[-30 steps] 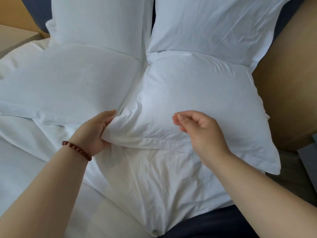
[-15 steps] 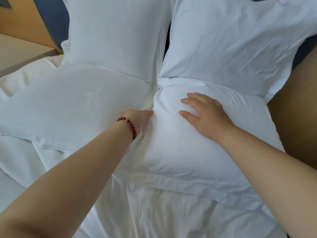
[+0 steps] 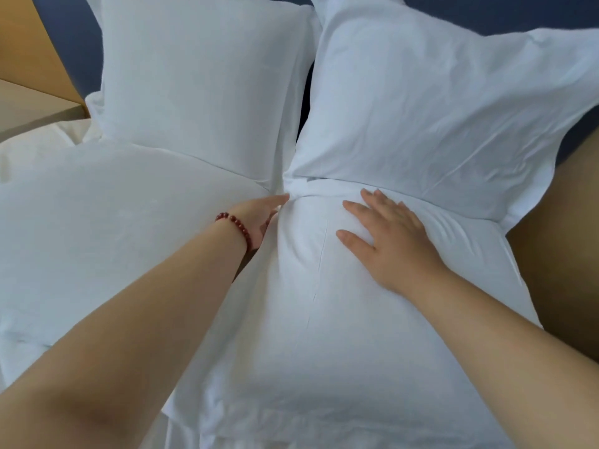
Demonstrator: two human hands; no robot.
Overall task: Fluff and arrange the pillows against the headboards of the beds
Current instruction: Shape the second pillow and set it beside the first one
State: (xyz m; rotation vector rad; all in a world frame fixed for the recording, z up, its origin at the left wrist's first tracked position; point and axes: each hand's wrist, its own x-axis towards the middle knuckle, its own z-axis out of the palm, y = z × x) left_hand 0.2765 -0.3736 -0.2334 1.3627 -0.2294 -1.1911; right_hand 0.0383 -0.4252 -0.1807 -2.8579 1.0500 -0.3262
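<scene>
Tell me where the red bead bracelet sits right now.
In the head view, the red bead bracelet sits just left of centre, on the wrist behind the left hand, which lies between the near left pillow and the near right pillow.

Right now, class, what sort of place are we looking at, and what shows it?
Likely a hotel bedroom: matching white pillows stand against a dark blue headboard, over white bed linen.
</scene>
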